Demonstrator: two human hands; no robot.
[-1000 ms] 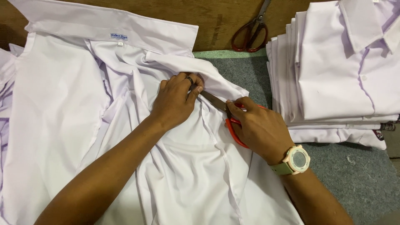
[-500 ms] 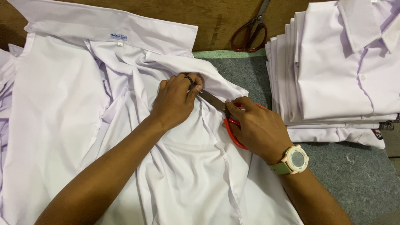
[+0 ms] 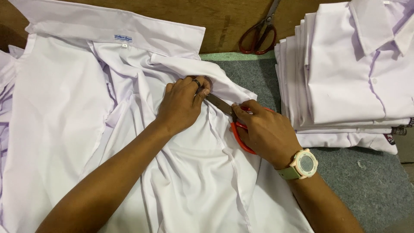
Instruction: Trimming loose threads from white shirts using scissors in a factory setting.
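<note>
A white shirt (image 3: 69,112) lies spread open on the table, collar at the top. My left hand (image 3: 181,103) presses and pinches a fold of its fabric near the middle. My right hand (image 3: 263,131), with a pale watch on the wrist, grips orange-handled scissors (image 3: 235,125). Their blades point up-left and reach the fingertips of my left hand, right at the pinched fabric. The blade tips are hidden by my left fingers.
A stack of folded white shirts (image 3: 353,73) sits at the right on the grey felt table cover (image 3: 371,181). A second pair of red-handled scissors (image 3: 258,36) lies at the top on a brown wooden surface (image 3: 224,17). More white cloth shows at the far left edge.
Almost nothing has moved; both hands hold the same position at the fold, with the scissors' blades staying at my left fingertips.
</note>
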